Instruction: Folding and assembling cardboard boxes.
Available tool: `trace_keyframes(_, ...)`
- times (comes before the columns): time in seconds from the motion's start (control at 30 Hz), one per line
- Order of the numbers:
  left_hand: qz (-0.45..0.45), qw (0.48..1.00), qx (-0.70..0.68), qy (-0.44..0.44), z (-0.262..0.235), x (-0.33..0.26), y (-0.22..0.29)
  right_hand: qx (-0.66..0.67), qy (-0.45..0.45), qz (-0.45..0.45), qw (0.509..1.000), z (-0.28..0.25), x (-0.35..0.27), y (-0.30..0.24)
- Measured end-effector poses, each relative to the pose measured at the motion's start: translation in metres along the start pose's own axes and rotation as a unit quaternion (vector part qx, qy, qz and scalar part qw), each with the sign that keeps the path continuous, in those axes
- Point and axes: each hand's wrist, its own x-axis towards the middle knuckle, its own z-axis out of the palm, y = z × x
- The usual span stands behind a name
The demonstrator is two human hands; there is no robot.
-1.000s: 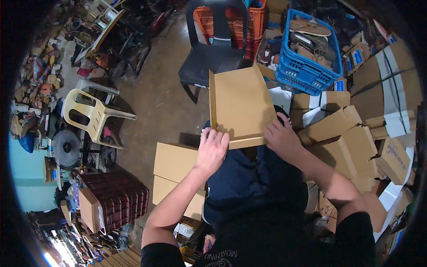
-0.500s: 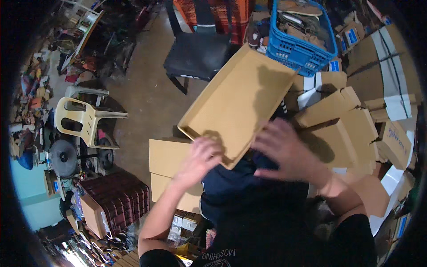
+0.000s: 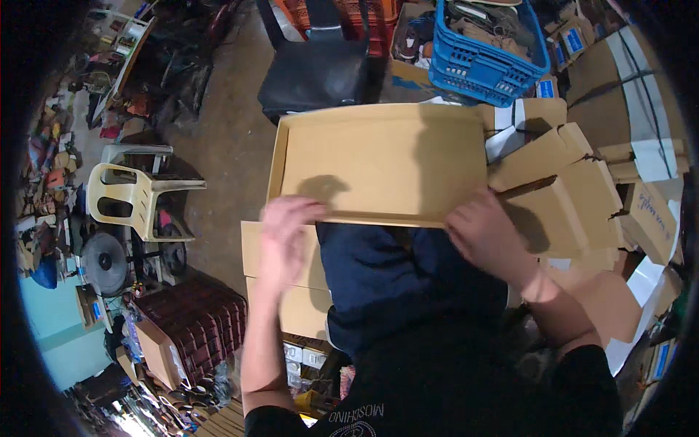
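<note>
Cardboard tray (image 3: 382, 164): wide, shallow, brown, open side up, long side across the view, held level above the lap over dark blue trousers (image 3: 386, 280); low walls folded up on the far, left and near sides.
Left hand (image 3: 284, 237): at the tray's near left corner, fingers curled over the near wall, gripping its edge; thumb hidden.
Right hand (image 3: 484, 233): at the near right corner, fingers bent and closed on the near wall's edge; wrist angled away to the lower right.
Gap between hands: nearly the tray's whole near edge.
Shadows: two dark patches on the tray's floor, one above each hand.
Stack of flat cartons (image 3: 291, 284): brown, on the floor just below the left hand, partly hidden behind the left forearm.
Folded boxes (image 3: 561, 182): brown, piled at the tray's right edge, touching or overlapping it; cannot tell which.
Blue crate (image 3: 484, 54): plastic, latticed, beyond the tray's far right corner, filled with mixed items too small to tell.
Black chair (image 3: 317, 69): padded seat, beyond the tray's far left corner, on the concrete floor (image 3: 226, 146).
Cream plastic chair (image 3: 135, 197): well to the left of the tray.
Dark red crates (image 3: 196, 324): stacked low on the left, near the flat cartons.
</note>
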Motion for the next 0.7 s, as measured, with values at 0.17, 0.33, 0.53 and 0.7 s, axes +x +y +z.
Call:
trace_keyframes(0.17,0.073,0.976,-0.076,-0.191,0.059,0.013,0.069,0.150,0.034,0.013,0.988,-0.006,0.003,-0.052)
trace_keyframes(0.33,0.109,0.973,-0.016,-0.205,0.048,0.000,0.030,0.111,0.089,-0.060,0.988,-0.058,0.006,0.031)
trace_keyframes(0.53,0.091,0.962,-0.029,-0.256,0.027,0.004,0.024,-0.044,0.045,-0.155,0.986,-0.077,0.026,0.073)
trace_keyframes(0.7,0.107,0.957,-0.011,-0.268,0.018,0.007,0.020,-0.048,-0.058,-0.275,0.958,-0.056,0.035,0.074)
